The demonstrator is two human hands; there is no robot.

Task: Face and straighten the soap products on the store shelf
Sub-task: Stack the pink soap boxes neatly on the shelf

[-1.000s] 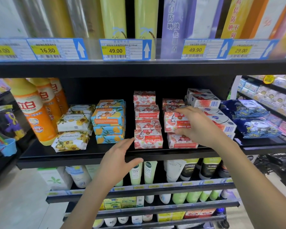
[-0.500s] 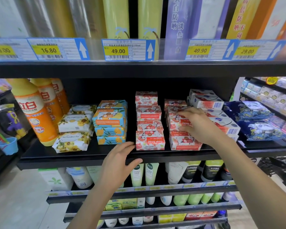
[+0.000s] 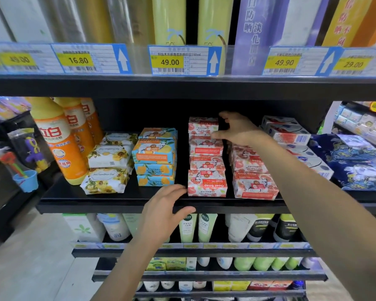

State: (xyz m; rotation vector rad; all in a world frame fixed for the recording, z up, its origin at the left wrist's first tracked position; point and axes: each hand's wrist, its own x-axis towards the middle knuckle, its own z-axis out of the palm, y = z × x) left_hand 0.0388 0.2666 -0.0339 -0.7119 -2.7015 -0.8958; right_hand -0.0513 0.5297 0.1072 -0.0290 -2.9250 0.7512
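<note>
head | left hand (image 3: 165, 211) flat on shelf edge (image 3: 96, 206) | right hand (image 3: 239, 131) spread, thumb touching top pink soap box (image 3: 201, 126)

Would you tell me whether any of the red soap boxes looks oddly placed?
Yes: the left front Goat Soap box lies upside down, its lettering inverted, whereas the right front Goat Soap box beside it reads upright.

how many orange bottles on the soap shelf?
3. All stand at the left end of the shelf, in a row running back: front orange bottle, second bottle behind it, third bottle furthest back. More may be hidden behind them.
</note>
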